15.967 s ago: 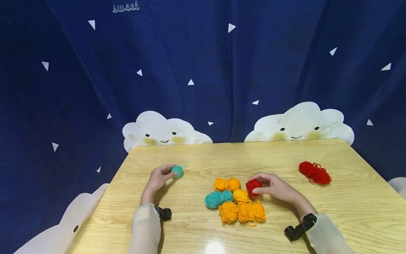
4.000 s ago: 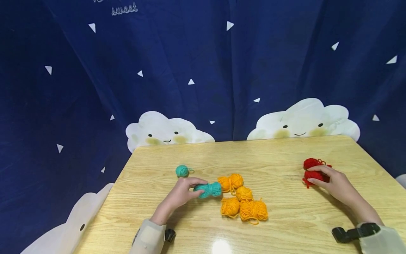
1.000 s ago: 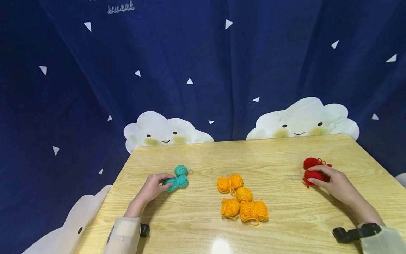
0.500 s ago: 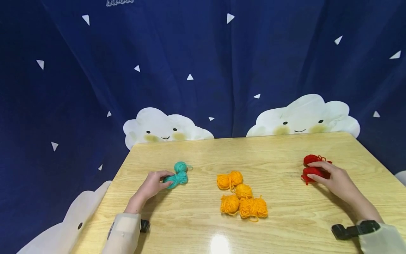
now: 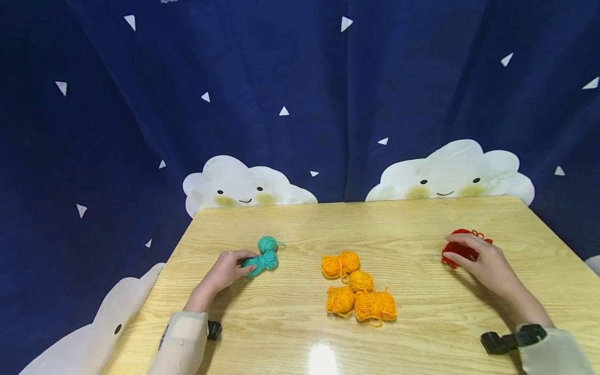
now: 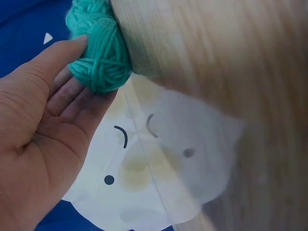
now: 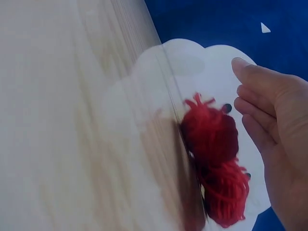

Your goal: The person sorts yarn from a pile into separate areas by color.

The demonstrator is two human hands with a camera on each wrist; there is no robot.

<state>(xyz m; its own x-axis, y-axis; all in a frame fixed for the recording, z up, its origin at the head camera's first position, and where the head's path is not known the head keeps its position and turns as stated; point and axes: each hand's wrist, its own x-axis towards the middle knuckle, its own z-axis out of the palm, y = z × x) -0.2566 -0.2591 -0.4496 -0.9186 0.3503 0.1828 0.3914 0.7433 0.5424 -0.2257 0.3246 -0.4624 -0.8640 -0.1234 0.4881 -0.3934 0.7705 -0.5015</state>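
Note:
My left hand (image 5: 226,271) grips the left end of a teal yarn skein (image 5: 269,260), tied at its middle. In the left wrist view the thumb lies on the near side of the teal skein (image 6: 103,53), fingers behind it. A small teal yarn ball (image 5: 267,244) touches it at the back. My right hand (image 5: 485,263) hovers by two bundles of red yarn (image 5: 461,251), partly covering them in the head view. The right wrist view shows the right hand (image 7: 276,115) apart from the red yarn (image 7: 211,137), its fingers loosely bent and holding nothing.
Several orange yarn bundles (image 5: 375,306) lie grouped at the middle of the wooden table (image 5: 281,333). A dark blue curtain (image 5: 300,78) with white clouds hangs behind the table's far edge.
Since the earliest frame, the red ball and the teal skein have left the orange group for their own colours. In the last half second my right hand has let go of the red yarn and lifted slightly.

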